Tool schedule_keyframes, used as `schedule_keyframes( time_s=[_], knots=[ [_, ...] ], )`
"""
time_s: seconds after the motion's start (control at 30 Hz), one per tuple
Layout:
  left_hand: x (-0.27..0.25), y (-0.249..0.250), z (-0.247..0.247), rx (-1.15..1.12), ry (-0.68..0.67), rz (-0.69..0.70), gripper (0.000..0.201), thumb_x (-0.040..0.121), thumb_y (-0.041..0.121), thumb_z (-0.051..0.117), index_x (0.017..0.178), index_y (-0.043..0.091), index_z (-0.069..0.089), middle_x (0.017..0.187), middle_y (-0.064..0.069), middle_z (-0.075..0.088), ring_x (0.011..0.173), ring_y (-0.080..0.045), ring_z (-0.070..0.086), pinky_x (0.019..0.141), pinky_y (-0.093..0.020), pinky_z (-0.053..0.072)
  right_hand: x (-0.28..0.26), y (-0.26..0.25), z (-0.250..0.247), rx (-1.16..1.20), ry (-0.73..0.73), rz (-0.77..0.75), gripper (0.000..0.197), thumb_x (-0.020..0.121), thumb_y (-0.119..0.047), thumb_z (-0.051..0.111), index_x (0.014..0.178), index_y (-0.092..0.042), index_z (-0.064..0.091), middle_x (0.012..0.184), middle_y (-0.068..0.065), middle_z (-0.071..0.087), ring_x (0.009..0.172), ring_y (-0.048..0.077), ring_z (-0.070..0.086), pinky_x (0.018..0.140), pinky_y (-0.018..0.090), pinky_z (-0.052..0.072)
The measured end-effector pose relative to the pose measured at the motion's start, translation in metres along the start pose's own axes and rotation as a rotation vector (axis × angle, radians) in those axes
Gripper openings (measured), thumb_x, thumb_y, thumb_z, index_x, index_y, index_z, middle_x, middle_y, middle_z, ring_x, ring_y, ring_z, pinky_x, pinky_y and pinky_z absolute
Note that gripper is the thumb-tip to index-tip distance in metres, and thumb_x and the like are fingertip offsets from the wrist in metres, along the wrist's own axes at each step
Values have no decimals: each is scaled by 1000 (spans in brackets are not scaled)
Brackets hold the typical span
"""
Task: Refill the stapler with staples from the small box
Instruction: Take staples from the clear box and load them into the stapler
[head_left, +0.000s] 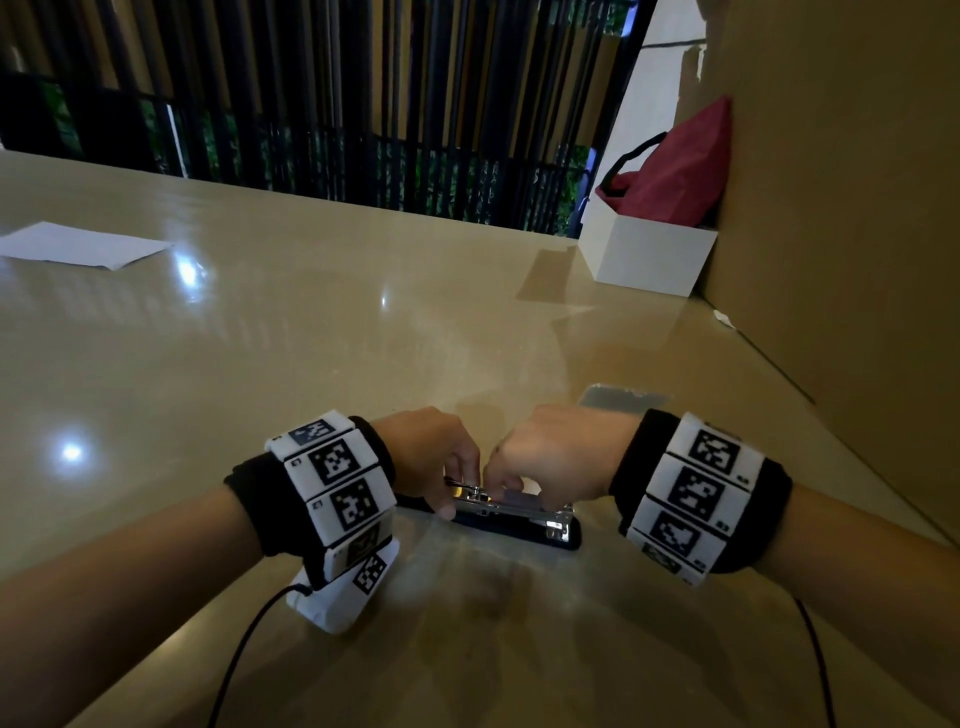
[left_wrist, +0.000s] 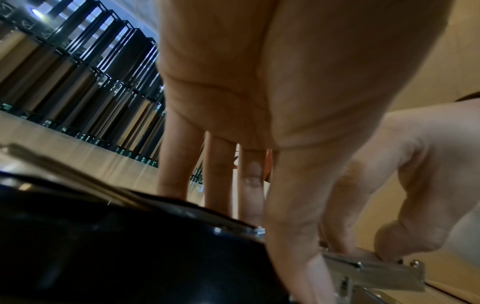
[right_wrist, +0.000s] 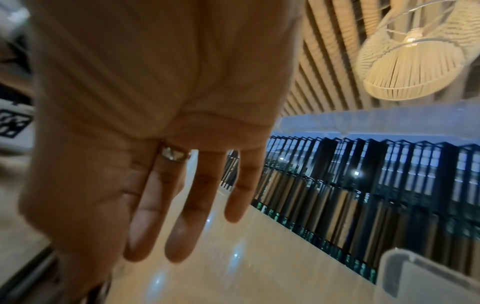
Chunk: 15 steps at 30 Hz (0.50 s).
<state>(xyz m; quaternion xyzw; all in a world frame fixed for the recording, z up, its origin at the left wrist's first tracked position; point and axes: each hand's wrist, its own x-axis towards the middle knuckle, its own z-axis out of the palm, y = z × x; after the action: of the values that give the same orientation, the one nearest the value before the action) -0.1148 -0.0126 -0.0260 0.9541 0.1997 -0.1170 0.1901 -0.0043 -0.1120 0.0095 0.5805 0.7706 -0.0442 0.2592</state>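
Tabletop (head_left: 311, 338), beige and glossy, carries everything, and the stapler (head_left: 519, 525) near its front edge is the landmark. Far behind the stapler to the right stands a large cardboard wall (head_left: 831, 182), with a white box (head_left: 649, 260) against it and a red bag (head_left: 680, 171) on top of that box. Far behind the stapler to the left lies a white paper sheet (head_left: 78, 247). Just behind the stapler, to the right, sits a small clear plastic box (head_left: 623, 399). The stapler lies flat, black base down, its metal staple channel (left_wrist: 374, 269) exposed on top. The left hand (head_left: 431, 457) is over the left end of the stapler, its fingers (left_wrist: 293, 216) curled down and clamped on the metal channel. The right hand (head_left: 550, 457) is over the middle of the stapler; its thumb and forefinger touch the channel, and the other fingers (right_wrist: 187, 216) hang straight and apart, holding nothing
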Motion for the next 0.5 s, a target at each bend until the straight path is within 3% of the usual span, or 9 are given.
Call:
schedule_keyframes(
  time_s=[0.17, 0.3, 0.43, 0.5],
  knots=[
    [0, -1, 0, -8, -3, 13, 38, 74, 13, 77, 111, 13, 69, 114, -4, 72, 107, -21, 63, 81, -22, 40, -2, -1, 1, -184, 35, -76, 37, 85, -11, 57, 121, -21, 56, 119, 2, 64, 107, 25, 58, 87, 37, 44],
    [0, 0, -1, -8, -8, 24, 37, 75, 11, 76, 111, 13, 69, 113, -4, 72, 105, -19, 64, 81, -23, 40, -3, -3, 3, -263, 35, -109, 33, 86, -14, 55, 119, -16, 56, 112, 6, 65, 101, 26, 61, 88, 40, 46],
    [0, 0, -2, -21, -27, 23, 39, 75, 10, 76, 112, 14, 69, 115, -4, 71, 91, -13, 59, 86, -28, 44, -8, -1, 5, -234, 24, -116, 29, 89, -13, 49, 117, -11, 56, 106, 11, 65, 95, 29, 61, 87, 41, 48],
    [-1, 2, -2, -18, -31, 31, 40, 75, 9, 76, 114, 14, 68, 117, -5, 70, 96, -17, 62, 88, -28, 45, -10, -1, 3, -201, 19, -118, 25, 88, -11, 49, 111, -8, 59, 102, 13, 65, 91, 30, 61, 87, 41, 48]
  ],
)
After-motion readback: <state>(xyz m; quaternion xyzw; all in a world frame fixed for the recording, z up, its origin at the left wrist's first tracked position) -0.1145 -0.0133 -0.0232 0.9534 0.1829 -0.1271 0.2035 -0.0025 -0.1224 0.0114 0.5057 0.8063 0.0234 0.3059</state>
